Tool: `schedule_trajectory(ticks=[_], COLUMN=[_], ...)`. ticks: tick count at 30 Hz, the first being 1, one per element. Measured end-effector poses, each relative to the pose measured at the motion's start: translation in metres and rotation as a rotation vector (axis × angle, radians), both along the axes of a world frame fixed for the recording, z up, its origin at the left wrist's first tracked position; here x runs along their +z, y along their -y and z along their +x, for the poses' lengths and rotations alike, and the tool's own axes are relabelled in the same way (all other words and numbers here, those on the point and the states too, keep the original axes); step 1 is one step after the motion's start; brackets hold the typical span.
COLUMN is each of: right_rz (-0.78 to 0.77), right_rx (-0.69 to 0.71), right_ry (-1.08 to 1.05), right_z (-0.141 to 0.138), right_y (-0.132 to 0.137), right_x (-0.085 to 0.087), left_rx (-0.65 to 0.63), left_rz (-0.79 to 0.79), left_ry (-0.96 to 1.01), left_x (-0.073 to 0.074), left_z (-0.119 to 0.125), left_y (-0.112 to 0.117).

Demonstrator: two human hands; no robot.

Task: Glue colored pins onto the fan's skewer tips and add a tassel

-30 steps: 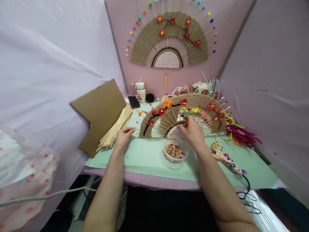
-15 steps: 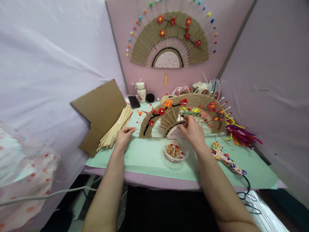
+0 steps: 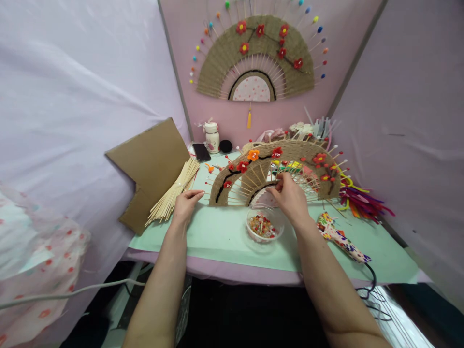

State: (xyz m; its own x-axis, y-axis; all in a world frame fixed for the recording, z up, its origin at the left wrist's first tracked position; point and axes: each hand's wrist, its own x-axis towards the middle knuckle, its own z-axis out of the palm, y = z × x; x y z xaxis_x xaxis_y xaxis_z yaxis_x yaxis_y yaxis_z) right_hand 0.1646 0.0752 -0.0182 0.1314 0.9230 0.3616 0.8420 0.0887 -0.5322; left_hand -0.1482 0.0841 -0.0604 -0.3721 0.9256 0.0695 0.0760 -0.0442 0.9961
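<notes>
A half-round fan of woven jute with red and orange flowers on wooden spokes stands tilted up on the green mat. My right hand reaches into its inner arc, fingers pinched on the spokes near the black-edged centre. My left hand rests on the mat at the fan's left corner, fingers curled loosely with nothing visible in them. A clear bowl of coloured beads sits just below my right hand.
A bundle of wooden sticks lies beside a cardboard sheet at left. A flower-patterned glue gun with cord lies right, pipe cleaners behind it. A finished fan hangs on the back wall; jar and phone below.
</notes>
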Motion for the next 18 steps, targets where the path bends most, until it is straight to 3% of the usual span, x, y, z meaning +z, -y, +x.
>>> schedule_trajectory(ticks=[18], right_rz=[0.009], right_rx=[0.004], right_ry=[0.009], right_z=[0.0011], right_y=[-0.0016], right_x=[-0.0025], left_rx=[-0.014], left_rz=[0.007], left_ry=[0.009], left_x=[-0.0026], left_z=[-0.0028], left_y=[0.0021])
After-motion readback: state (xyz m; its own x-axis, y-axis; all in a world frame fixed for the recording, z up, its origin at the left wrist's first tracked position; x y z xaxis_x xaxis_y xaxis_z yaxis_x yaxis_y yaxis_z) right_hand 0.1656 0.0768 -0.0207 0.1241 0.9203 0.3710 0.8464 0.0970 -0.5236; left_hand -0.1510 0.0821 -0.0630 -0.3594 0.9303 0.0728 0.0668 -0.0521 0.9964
